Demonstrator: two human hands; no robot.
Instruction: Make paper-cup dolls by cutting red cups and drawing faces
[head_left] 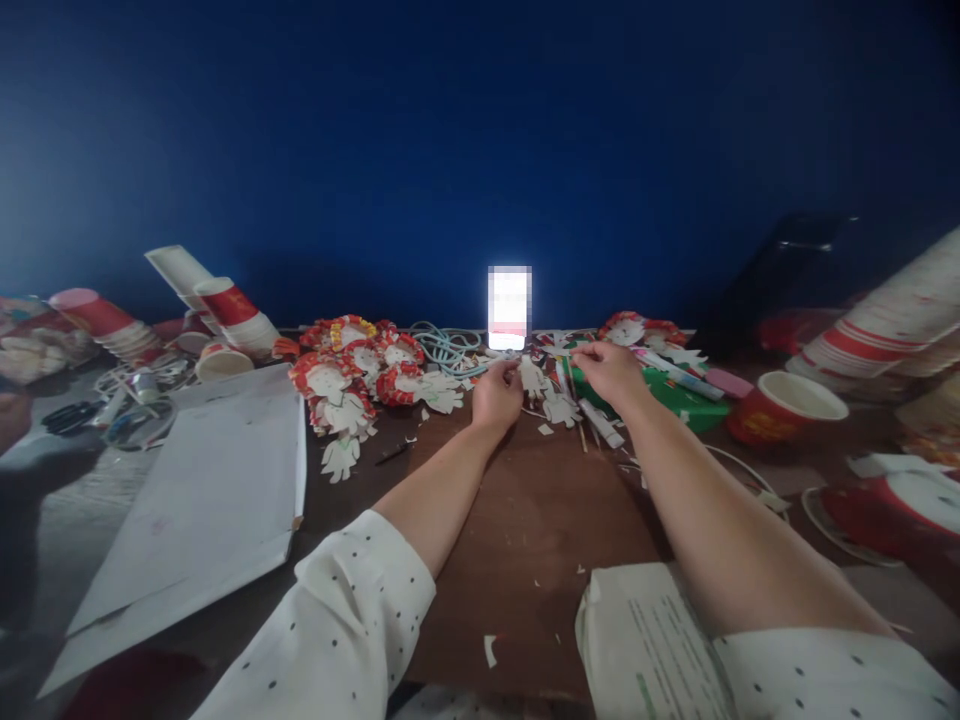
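Note:
My left hand rests far forward on the brown table, fingers curled just below a brightly lit phone screen. What its fingertips hold, if anything, is hidden. To its right my right hand is closed in a pinch above a green packet; what sits between thumb and finger is too small to name. White paper cut-outs shaped like small figures lie between the two hands. Left of my left hand is a pile of red-and-white crafted paper figures, with another white cut-out beside it.
A large white board covers the left side. Stacked paper cups lean behind it. On the right stand a red paper cup and a tall cup stack. A light blue cable lies near the wall, a printed paper bag in front.

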